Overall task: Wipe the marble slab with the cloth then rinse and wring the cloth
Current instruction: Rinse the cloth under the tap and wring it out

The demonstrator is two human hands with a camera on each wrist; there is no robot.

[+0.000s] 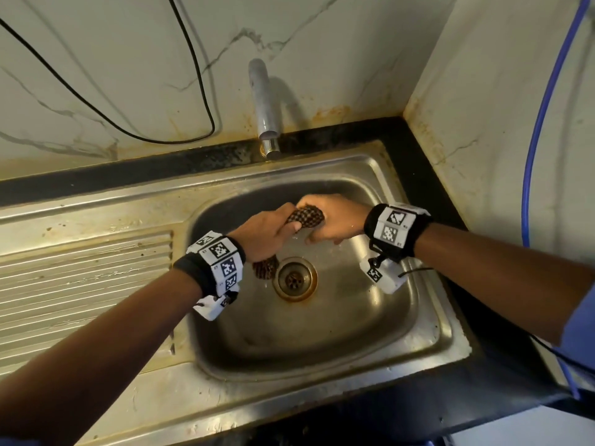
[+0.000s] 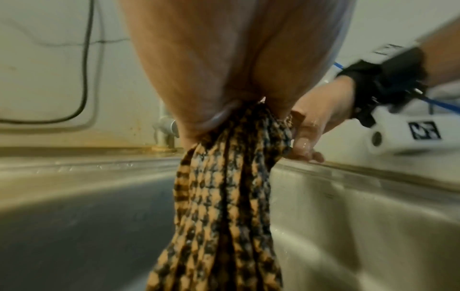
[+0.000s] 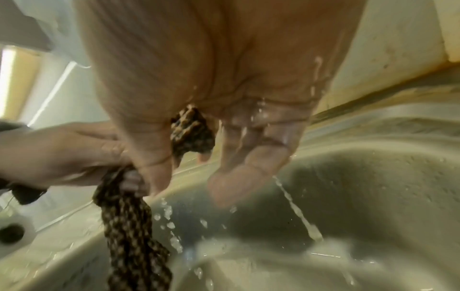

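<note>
A brown-and-black checked cloth (image 1: pixel 307 216) is bunched into a rope above the steel sink basin (image 1: pixel 338 320). My left hand (image 1: pixel 267 233) grips its lower part, and the loose end (image 1: pixel 265 267) hangs below that hand beside the drain. My right hand (image 1: pixel 335 220) grips the upper end. The two fists touch each other. In the left wrist view the cloth (image 2: pixel 221 206) hangs straight down from my left fist. In the right wrist view a wad of cloth (image 3: pixel 190 132) shows inside my right hand (image 3: pixel 199 149), and water streams and drips from it into the basin.
A chrome tap (image 1: pixel 264 104) stands behind the basin with no water coming out of it. The ribbed drainboard (image 1: pixel 80 284) lies to the left. A black cable (image 1: pixel 199 91) loops on the marble wall. A blue hose (image 1: pixel 541 123) runs down the right wall.
</note>
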